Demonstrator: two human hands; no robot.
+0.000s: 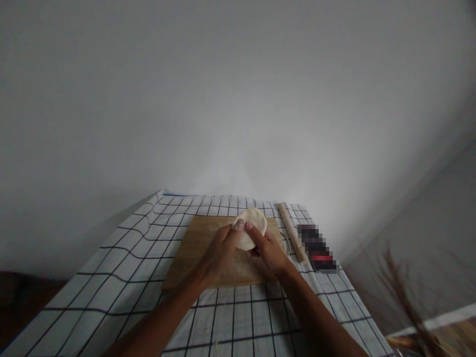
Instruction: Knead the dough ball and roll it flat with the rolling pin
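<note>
A round, pale piece of dough [254, 218] is held up over the wooden board [189, 253]. My left hand [225, 245] grips its left side, with the thumb lying on the face of the dough. On the other side my right hand [269, 248] pinches it, its thumb close to the left one near the middle. Most of my other fingers are hidden behind the dough. Patches of what looks like flour mark the board below.
To the right of the board lies a wooden rolling pin [292, 233]. Beside it is a dark, pixelated object [316, 245] with a red band. A checked cloth [234, 317] covers the table, which meets a pale wall [238, 99]. Dry twigs [397, 282] stand at the lower right.
</note>
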